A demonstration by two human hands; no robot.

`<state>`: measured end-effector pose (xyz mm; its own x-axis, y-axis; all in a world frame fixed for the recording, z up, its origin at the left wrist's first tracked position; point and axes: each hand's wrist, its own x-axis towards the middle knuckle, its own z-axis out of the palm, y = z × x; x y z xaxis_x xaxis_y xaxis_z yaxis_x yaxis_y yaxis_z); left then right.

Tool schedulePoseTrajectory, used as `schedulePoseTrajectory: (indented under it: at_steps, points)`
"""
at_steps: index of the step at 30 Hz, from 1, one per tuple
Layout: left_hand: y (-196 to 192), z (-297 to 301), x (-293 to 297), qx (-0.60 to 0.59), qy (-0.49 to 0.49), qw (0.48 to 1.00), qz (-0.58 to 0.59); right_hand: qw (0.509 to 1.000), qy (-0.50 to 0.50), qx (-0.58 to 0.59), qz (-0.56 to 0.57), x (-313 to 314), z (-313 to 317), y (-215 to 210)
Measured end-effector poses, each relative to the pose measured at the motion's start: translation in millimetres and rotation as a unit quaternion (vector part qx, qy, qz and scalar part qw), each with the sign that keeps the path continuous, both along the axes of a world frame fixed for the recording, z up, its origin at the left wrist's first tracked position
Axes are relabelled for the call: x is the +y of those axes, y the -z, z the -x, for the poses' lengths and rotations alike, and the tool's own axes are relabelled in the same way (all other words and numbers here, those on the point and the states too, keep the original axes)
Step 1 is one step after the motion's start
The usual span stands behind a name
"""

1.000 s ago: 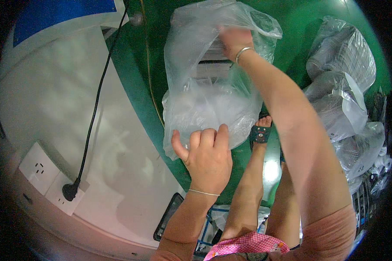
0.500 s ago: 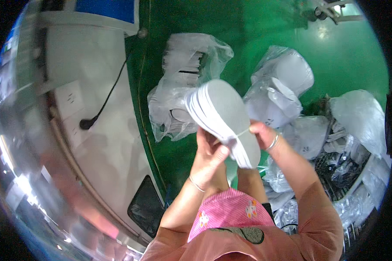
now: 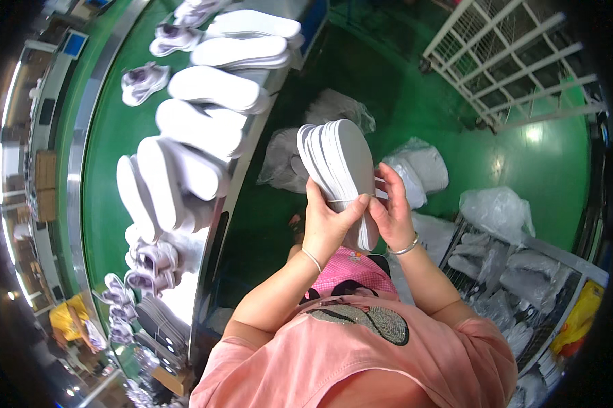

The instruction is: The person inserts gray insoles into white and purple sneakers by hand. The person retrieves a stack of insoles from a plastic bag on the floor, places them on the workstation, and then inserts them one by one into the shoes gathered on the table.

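A bundle of white insoles (image 3: 352, 153) with a thin band (image 3: 339, 200) around its middle stands upright in front of me. My left hand (image 3: 330, 217) is closed around its lower left side, with the thumb across the front. At the right edge my right hand (image 3: 393, 207) holds the bundle near the band. Its thumb sits beside the left thumb, and its other fingers are bent, partly hidden at the back edge.
On my left, a table carries several stacks of white insoles (image 3: 214, 88) and pale shoes (image 3: 153, 262). Plastic bags of insoles (image 3: 418, 170) lie on the green floor. To the right are a wire cart of bagged items (image 3: 500, 265) and, farther off, a white rack (image 3: 517, 68).
My view has risen and turned, bringing the table of insoles into sight. The bundle is more upright now. The right hand has shifted from pinching the band to the bundle's side, close to the left thumb.
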<state>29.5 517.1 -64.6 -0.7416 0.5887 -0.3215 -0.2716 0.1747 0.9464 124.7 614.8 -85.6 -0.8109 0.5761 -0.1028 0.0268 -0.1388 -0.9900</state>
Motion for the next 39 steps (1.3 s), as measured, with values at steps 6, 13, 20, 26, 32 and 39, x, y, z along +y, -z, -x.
schedulePoseTrajectory:
  at_steps: [6,13,20,26,32,39]
  points:
    - [-51.5,17.1,-111.4,0.156,-0.027,0.982,-0.104,0.995,-0.069,0.067,0.007,-63.9,30.7,-72.1]
    - [-97.1,45.6,-293.8,-0.259,0.029,0.905,-0.337,0.935,-0.284,0.043,0.207,-220.8,86.6,-119.0]
    - [-70.3,51.8,-467.0,-0.193,-0.053,0.903,-0.381,0.78,-0.523,-0.037,0.343,-355.2,170.8,-102.7]
    - [-65.3,51.3,-517.4,-0.112,-0.236,0.901,-0.345,0.906,-0.393,0.021,-0.157,-438.5,200.5,-82.8]
    - [-59.2,44.1,-525.7,0.051,-0.414,0.837,-0.354,0.969,-0.237,0.069,0.015,-466.0,261.5,-80.3]
    - [-54.2,36.9,-614.0,-0.099,-0.569,0.745,-0.334,0.895,-0.434,-0.079,-0.058,-421.7,287.3,-112.7]
